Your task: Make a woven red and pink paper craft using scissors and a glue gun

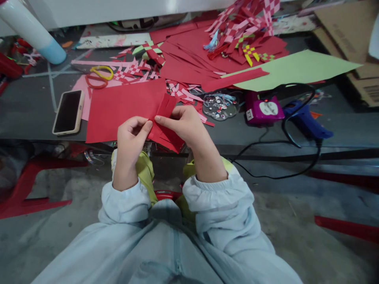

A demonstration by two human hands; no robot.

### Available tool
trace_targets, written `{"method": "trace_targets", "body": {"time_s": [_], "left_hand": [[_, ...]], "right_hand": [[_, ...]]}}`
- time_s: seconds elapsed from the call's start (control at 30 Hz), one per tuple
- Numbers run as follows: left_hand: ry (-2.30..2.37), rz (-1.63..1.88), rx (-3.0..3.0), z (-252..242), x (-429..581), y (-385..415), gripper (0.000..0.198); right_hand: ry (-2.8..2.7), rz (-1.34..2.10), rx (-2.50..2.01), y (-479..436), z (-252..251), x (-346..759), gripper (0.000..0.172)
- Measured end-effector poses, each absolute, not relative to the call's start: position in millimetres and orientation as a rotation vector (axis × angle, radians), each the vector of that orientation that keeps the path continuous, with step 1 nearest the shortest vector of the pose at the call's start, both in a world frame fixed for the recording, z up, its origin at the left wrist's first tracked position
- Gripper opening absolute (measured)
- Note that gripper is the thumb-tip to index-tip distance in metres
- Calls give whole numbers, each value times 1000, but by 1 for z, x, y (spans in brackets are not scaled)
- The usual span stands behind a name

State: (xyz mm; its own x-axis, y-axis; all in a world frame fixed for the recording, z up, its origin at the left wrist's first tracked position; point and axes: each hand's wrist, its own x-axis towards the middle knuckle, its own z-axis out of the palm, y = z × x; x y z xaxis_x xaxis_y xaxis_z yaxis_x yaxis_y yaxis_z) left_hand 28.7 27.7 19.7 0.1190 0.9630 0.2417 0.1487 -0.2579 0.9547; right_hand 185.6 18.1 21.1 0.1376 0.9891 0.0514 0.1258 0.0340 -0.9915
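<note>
Both hands meet over the near edge of a low dark table (35, 118). My left hand (130, 140) is closed, thumb and fingers pinching the left edge of a folded red paper piece (167, 136) cut into strips. My right hand (183, 124) pinches the same piece from the right, index finger stretched across its top. Just behind lies a large flat red paper sheet (118, 108).
A phone (68, 111) lies left on the table, scissors with yellow and red handles (99, 76) behind it. Piles of red sheets and woven red-pink paper pieces (237, 27) fill the back. A purple device (262, 110), blue glue gun (304, 120) with black cable, and light green sheet (296, 69) sit right.
</note>
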Motion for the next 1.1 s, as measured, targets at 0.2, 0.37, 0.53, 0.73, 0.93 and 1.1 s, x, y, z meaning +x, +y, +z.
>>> {"method": "trace_targets", "body": {"time_s": [0.2, 0.37, 0.53, 0.73, 0.93, 1.1], "left_hand": [[1130, 1258, 1378, 18, 33, 29, 35], [1084, 1161, 1236, 17, 33, 31, 50], [1049, 1125, 1322, 19, 31, 29, 40], [1084, 1121, 1343, 23, 32, 27, 38], [1092, 1115, 1320, 23, 31, 26, 37], [1083, 1017, 1405, 22, 30, 26, 35]], "right_hand": [[-1069, 968, -1280, 20, 24, 186, 44], [-957, 905, -1171, 21, 24, 186, 45], [-921, 873, -1139, 22, 23, 186, 41], [-881, 908, -1137, 23, 22, 186, 41], [-877, 916, -1136, 23, 22, 186, 41], [-878, 906, -1138, 22, 22, 185, 42]]}}
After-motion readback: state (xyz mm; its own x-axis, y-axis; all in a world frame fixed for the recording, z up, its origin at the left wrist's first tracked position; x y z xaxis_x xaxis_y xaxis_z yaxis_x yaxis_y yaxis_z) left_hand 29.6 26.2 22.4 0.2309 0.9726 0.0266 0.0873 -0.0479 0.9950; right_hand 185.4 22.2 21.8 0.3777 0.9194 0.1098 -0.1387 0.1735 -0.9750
